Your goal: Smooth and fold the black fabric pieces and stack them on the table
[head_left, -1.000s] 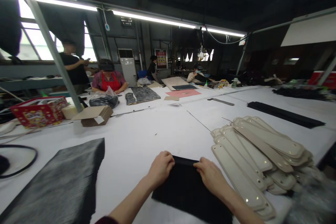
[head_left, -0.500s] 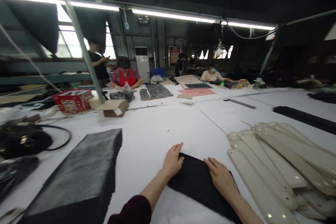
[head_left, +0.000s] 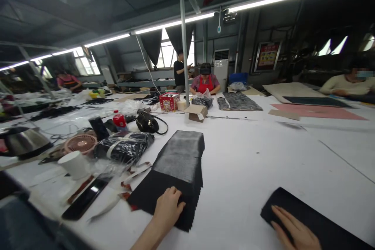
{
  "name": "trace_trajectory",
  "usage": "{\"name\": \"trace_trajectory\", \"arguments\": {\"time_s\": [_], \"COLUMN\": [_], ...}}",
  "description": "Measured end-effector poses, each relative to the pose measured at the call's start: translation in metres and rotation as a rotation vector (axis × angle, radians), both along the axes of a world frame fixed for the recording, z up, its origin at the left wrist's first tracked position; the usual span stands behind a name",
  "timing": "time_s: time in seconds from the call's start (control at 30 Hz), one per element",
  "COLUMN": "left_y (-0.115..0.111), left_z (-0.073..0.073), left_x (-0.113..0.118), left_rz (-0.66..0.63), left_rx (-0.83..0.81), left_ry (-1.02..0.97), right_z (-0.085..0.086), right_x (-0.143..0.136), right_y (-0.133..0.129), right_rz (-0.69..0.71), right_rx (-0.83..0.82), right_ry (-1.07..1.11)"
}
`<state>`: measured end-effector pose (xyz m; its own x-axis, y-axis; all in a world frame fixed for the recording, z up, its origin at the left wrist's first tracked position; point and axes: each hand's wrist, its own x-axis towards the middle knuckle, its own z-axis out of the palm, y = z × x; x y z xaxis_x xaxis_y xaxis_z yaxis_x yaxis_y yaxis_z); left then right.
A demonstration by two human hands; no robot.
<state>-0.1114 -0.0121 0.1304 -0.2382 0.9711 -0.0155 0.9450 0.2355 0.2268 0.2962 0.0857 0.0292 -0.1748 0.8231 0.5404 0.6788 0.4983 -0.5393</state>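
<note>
My left hand [head_left: 170, 207] rests on the near black part of a stack of dark fabric pieces [head_left: 178, 156], its fingers curled and pressed together at the stack; whether they pinch a layer is hidden. The far part of that stack looks greyish, and its right edge is jagged. To the right, my right hand [head_left: 295, 228] lies on a separate folded black cloth [head_left: 328, 222], fingers stretched out over its left end. Bare white table surface lies between the two hands.
Left on the white table [head_left: 234, 156] are a phone [head_left: 86, 197], white cup [head_left: 74, 164], pink fan [head_left: 80, 144], plastic-wrapped bundle [head_left: 123, 146], black bag [head_left: 148, 122] and kettle [head_left: 25, 140]. A cardboard box [head_left: 196, 112] and a person in a red apron [head_left: 206, 84] are across.
The view has swung left. My left hand has left the folded black cloth and moved onto the fabric stack. My right hand remains on the folded cloth.
</note>
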Motion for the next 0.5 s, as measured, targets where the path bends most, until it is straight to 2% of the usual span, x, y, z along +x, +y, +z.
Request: {"name": "trace_trajectory", "arguments": {"time_s": [0.13,0.27,0.37,0.5], "left_y": [0.012,0.019,0.020,0.018], "left_z": [-0.010,-0.014,-0.016,-0.020], "left_x": [-0.010,-0.025,-0.039,-0.060], "left_rz": [-0.042,-0.025,0.029,0.205], "left_rx": [0.017,0.101,0.172,0.286], "left_ry": [-0.107,-0.322,-0.590,-1.088], "right_z": [0.012,0.042,0.063,0.073], "right_x": [-0.105,-0.192,-0.235,-0.262], "right_y": [-0.021,-0.038,-0.038,-0.035], "right_rz": [0.162,0.387,0.481,0.428], "right_rx": [-0.047,-0.055,-0.058,-0.041], "right_ry": [-0.071,-0.125,-0.239,-0.391]}}
